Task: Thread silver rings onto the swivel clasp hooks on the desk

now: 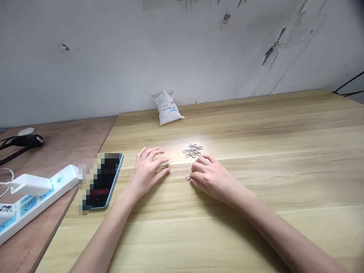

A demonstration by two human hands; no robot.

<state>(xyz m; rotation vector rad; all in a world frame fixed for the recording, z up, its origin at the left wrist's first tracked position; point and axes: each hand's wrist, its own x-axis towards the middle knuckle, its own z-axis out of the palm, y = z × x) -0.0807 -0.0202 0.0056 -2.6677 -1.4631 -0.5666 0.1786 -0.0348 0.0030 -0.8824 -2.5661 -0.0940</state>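
A small heap of several silver metal rings and clasps (192, 150) lies on the light wooden table (256, 159), lit by a bright spot. My left hand (148, 170) rests palm down just left of the heap, fingers spread, fingertips touching a couple of loose rings (165, 166). My right hand (210, 175) lies below and right of the heap, fingers curled, pinching a small silver clasp (188, 178) against the table.
A white sealed pouch (167, 107) with a barcode label leans at the wall. A blue-edged phone (102, 180) lies at the table's left edge. On the darker table to the left sit a white power strip (34, 197) with a charger and a black strap (22, 142).
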